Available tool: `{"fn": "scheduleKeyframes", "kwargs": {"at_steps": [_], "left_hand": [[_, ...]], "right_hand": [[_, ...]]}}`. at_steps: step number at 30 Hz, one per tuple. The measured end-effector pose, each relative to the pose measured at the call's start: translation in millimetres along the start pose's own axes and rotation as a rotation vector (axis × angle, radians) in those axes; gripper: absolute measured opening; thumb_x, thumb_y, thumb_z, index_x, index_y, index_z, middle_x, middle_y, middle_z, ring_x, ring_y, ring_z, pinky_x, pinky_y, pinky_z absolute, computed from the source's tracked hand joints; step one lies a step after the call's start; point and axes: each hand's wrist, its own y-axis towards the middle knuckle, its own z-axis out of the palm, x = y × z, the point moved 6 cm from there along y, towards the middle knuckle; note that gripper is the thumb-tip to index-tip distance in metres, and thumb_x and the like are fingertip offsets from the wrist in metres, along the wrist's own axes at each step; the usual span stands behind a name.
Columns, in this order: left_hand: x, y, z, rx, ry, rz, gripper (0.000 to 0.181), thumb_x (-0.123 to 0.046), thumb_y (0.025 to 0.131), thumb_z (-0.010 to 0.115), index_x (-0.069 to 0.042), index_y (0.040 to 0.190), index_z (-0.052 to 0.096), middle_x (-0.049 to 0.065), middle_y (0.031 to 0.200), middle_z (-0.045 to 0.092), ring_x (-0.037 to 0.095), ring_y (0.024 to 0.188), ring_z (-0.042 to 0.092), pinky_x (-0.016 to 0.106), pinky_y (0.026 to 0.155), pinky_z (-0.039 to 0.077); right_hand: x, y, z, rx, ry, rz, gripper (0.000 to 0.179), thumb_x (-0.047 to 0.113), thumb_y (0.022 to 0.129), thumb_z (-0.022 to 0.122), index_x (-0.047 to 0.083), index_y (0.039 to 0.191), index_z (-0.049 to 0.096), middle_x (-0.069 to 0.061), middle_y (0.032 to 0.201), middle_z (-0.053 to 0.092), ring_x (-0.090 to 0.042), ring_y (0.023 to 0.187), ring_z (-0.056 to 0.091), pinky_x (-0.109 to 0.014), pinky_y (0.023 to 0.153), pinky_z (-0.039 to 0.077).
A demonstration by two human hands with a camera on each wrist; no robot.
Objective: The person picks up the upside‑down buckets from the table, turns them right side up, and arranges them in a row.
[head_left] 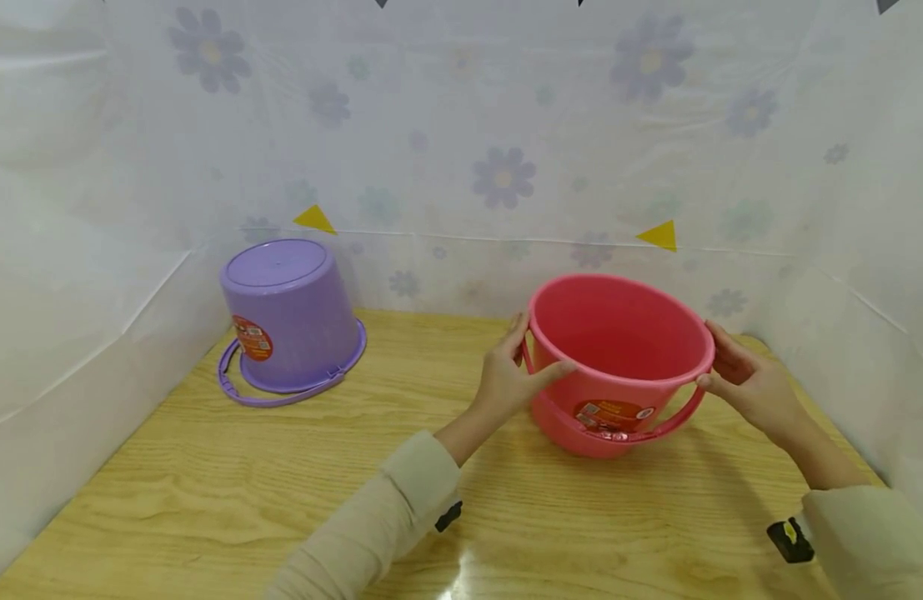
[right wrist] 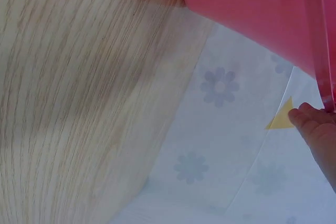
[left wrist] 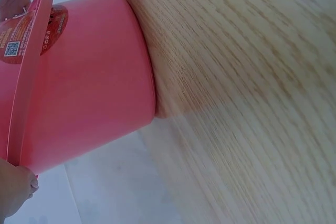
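Note:
A pink bucket (head_left: 566,421) with its mouth facing up sits at the right of the wooden table, a red label on its front and its handle hanging down across it. At the left side of its rim my left hand (head_left: 506,379) grips it, thumb laid along the front. My right hand (head_left: 757,396) holds the opposite side of the rim, thumb near the handle's end. In the left wrist view the bucket's wall (left wrist: 94,66) fills the left, with its base right at the tabletop. The right wrist view catches the handle (right wrist: 317,35) beside my right fingers (right wrist: 315,124).
An upside-down purple bucket (head_left: 296,325) stands at the table's back left, its handle (head_left: 273,402) resting around its rim. White flowered sheeting (head_left: 446,125) walls off the back and sides. Yellow triangles (head_left: 659,236) mark the back sheet. The wooden tabletop (head_left: 281,492) extends toward me.

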Motion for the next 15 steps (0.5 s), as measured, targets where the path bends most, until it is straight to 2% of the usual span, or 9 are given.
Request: {"fn": "scheduleKeyframes", "kwargs": {"at_steps": [5,10,13,15], "left_hand": [[0.9,0.6,0.8,-0.003,0.024,-0.009,0.114,-0.078,0.061,0.056,-0.009,0.146,0.026,0.010,0.153,0.022,0.021,0.142,0.021,0.034,0.105,0.039],[0.0,0.4,-1.3,-0.003,0.082,-0.024,0.105,-0.072,0.067,0.060,-0.013,0.147,0.027,0.006,0.153,0.027,0.021,0.142,0.024,0.040,0.106,0.039],[-0.1,-0.1,-4.7,0.001,0.125,-0.047,0.095,-0.060,0.073,0.067,-0.018,0.148,0.026,0.000,0.152,0.031,0.022,0.140,0.028,0.043,0.104,0.041],[0.7,-0.7,-8.3,-0.004,0.154,-0.067,0.090,-0.052,0.075,0.070,-0.021,0.147,0.026,-0.003,0.150,0.033,0.021,0.139,0.031,0.043,0.104,0.041]], "right_hand": [[-3.2,1.2,-2.6,0.010,-0.102,0.036,0.071,-0.008,0.086,0.057,-0.003,0.146,0.018,0.027,0.139,0.034,0.020,0.114,0.043,0.000,0.082,0.042],[-2.7,-0.4,-4.8,0.002,-0.228,0.071,0.073,-0.002,0.086,0.061,0.005,0.147,0.022,0.030,0.136,0.033,0.025,0.112,0.038,0.003,0.085,0.038],[1.4,-4.2,-7.2,-0.067,-0.322,0.080,0.072,0.003,0.083,0.066,0.008,0.145,0.030,0.036,0.129,0.037,0.025,0.110,0.038,0.006,0.084,0.032],[6.2,-8.5,-9.2,-0.146,-0.388,0.080,0.067,0.006,0.081,0.069,0.008,0.141,0.039,0.041,0.120,0.041,0.026,0.106,0.039,0.007,0.080,0.030]]}}
